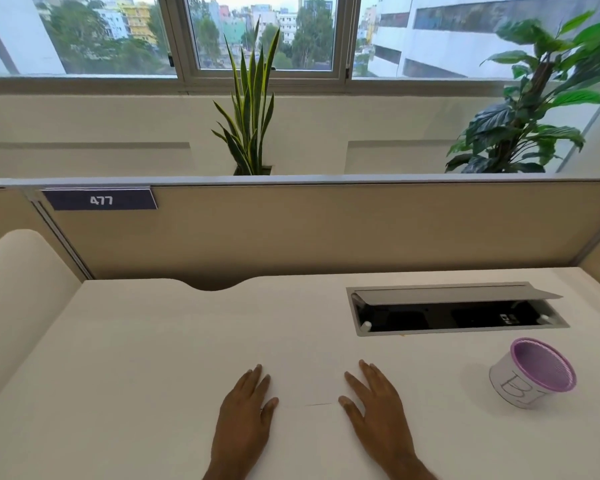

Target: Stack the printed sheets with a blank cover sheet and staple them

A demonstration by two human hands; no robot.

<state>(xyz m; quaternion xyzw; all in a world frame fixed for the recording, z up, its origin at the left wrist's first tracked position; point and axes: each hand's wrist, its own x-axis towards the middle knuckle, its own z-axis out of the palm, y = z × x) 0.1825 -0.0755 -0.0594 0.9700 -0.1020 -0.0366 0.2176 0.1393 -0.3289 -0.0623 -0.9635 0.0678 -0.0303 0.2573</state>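
My left hand [246, 407] and my right hand [374, 403] lie flat on the white desk [136, 375], palms down, fingers spread and pointing away from me. Neither hand holds anything. Between them runs a faint thin line [317, 404], possibly the edge of a white sheet lying on the desk; I cannot tell for sure. No printed sheets and no stapler are in view.
A white cup with a purple rim and inside [534, 372] stands at the right. Behind it an open cable hatch [458, 313] is sunk into the desk. A beige partition [326, 230] closes the far edge, with plants and windows beyond.
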